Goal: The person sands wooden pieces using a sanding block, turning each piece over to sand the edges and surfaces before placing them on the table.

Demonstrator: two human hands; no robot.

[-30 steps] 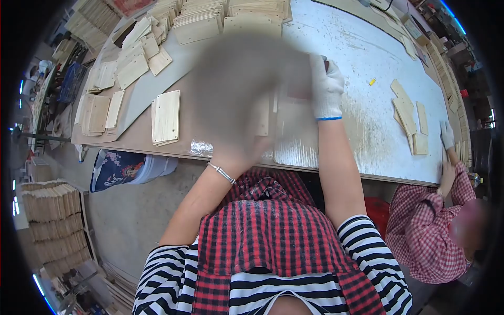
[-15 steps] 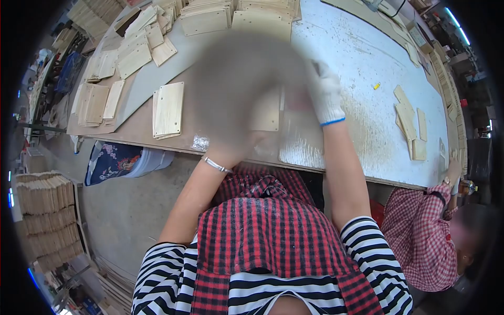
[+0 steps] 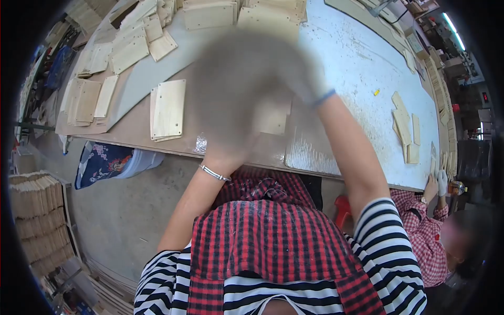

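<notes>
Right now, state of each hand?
Left hand: blurred over; open or closed, can't tell.
Right hand: gloved, mostly blurred; grip and contents can't be told.

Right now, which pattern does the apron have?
The apron has red and black checks, best seen in the head view.

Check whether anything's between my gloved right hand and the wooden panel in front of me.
Nothing visible stands between your gloved right hand and the wooden panel, but a blur hides your fingers and much of the panel, so I can't rule something out there.
</notes>
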